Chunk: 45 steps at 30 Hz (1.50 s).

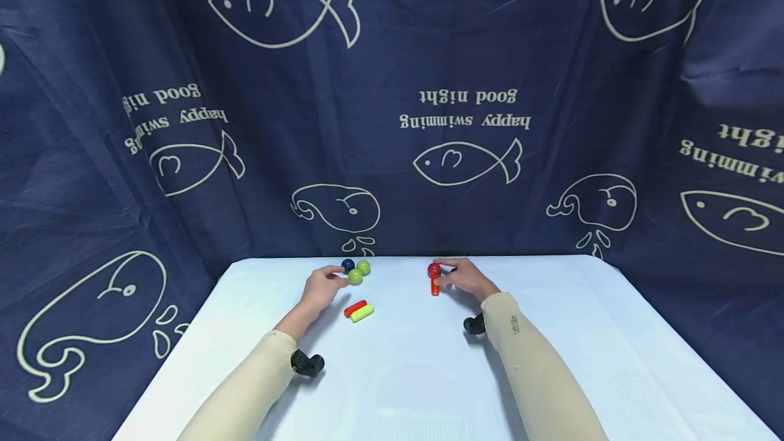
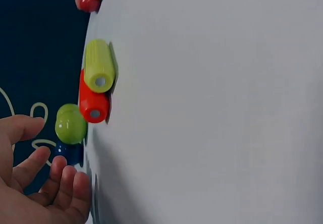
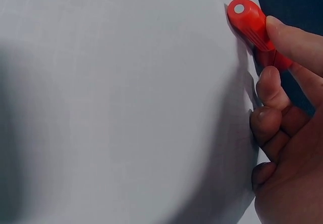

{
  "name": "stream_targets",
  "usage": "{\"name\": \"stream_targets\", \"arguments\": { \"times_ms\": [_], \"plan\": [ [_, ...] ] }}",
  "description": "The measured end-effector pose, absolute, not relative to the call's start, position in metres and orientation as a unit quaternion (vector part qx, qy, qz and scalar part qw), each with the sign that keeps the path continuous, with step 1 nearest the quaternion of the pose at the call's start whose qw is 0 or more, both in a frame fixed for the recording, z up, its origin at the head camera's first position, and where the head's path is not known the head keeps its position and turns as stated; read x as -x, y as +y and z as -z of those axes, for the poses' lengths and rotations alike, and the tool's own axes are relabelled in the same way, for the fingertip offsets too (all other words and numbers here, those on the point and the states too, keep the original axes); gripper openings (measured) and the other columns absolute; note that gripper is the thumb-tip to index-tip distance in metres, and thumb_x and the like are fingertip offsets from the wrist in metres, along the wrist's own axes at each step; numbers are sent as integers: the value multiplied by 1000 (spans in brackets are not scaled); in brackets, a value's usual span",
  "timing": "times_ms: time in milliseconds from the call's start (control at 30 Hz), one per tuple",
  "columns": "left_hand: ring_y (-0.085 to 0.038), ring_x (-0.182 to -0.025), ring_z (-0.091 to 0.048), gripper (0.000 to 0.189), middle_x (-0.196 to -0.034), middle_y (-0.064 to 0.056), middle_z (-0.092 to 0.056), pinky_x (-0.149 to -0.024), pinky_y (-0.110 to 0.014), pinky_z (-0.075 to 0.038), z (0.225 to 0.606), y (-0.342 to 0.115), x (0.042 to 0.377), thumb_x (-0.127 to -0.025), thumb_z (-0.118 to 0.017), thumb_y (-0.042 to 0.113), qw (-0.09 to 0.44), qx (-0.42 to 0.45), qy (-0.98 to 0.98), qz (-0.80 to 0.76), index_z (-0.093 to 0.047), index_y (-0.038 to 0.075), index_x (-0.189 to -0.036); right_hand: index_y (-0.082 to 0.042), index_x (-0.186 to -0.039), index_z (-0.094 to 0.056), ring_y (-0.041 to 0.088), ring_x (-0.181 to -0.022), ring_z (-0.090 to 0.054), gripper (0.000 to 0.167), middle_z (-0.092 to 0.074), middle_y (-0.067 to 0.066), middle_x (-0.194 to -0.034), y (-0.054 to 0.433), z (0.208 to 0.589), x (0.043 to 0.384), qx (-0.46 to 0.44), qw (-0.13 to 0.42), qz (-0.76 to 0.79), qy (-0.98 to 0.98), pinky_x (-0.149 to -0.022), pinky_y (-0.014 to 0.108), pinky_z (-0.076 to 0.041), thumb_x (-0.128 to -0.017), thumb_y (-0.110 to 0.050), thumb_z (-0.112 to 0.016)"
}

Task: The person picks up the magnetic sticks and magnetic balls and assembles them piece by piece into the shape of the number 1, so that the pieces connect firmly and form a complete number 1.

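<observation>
At the back left of the table my left hand [image 1: 323, 286] reaches toward a dark blue ball [image 1: 348, 265] and two green balls [image 1: 355, 277]. Its thumb and fingers [image 2: 31, 164] are spread apart, with nothing gripped between them. Over at the back centre-right, my right hand [image 1: 465, 276] has its thumb along a short red stick [image 3: 250, 24], which has a silver disc in its end. The index finger reaches round a red ball [image 1: 434, 269] at the stick's far end. The ball is mostly hidden by stick and fingers in the right wrist view.
A second red stick [image 1: 354, 308] and a yellow-green stick [image 1: 363, 313] lie side by side in front of the green balls. White cloth covers the table [image 1: 404, 359]. A dark blue printed curtain [image 1: 392, 87] hangs right behind its back edge.
</observation>
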<state>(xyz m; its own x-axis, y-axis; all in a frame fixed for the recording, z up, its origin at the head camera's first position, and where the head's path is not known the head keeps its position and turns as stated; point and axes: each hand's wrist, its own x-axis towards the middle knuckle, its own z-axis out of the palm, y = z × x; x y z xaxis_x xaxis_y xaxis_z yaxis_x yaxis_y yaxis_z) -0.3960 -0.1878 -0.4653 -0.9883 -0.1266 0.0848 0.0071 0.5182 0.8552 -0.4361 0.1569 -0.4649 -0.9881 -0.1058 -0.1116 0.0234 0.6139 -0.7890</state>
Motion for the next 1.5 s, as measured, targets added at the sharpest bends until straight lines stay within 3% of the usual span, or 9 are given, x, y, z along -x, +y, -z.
{"name": "stream_targets", "arguments": {
  "times_ms": [367,567,800,1067,1300,1500],
  "plan": [
    [-15,-58,-56,48,-102,-14,-64,-55,-26,-46,467,-192,406,-87,-72,19,44,-37,-864,500,-64,5,-132,-24,-142,-60,24,-93,-52,61,-60,10,-128,158,464,438,27,66,423,903,-83,37,-40,-84,-26,-80],
    [-15,-57,-54,48,-99,-12,-63,-55,-26,-45,467,-190,409,-87,-72,18,38,-41,-863,501,-64,8,-133,-22,-140,-62,22,-84,-53,61,-62,10,-112,160,465,440,32,65,437,896,-78,34,-39,-82,-23,-81],
    [-13,-63,-52,48,-94,-10,-62,-54,-23,-45,465,-187,407,-88,-71,17,32,-48,-861,506,-63,8,-134,-22,-140,-62,21,-81,-54,61,-62,9,-109,160,466,439,33,68,445,892,-75,32,-40,-82,-23,-81],
    [-13,-58,-55,46,-92,-10,-62,-56,-26,-50,468,-185,413,-87,-71,14,32,-55,-849,525,-64,6,-132,-20,-138,-64,20,-74,-52,61,-64,3,-79,158,466,437,29,57,455,888,-71,30,-36,-80,-19,-82],
    [-13,-60,-56,48,-97,-13,-62,-56,-25,-52,474,-187,416,-88,-71,14,29,-60,-844,531,-62,4,-134,-21,-140,-62,19,-78,-52,62,-63,6,-95,158,467,437,37,62,439,896,-75,31,-37,-81,-23,-83],
    [-12,-59,-53,46,-95,-11,-59,-55,-24,-50,476,-187,418,-89,-72,14,28,-65,-844,532,-63,5,-133,-22,-139,-62,19,-77,-50,62,-63,4,-89,159,469,439,30,65,448,891,-74,31,-36,-81,-22,-82]
  ]
}}
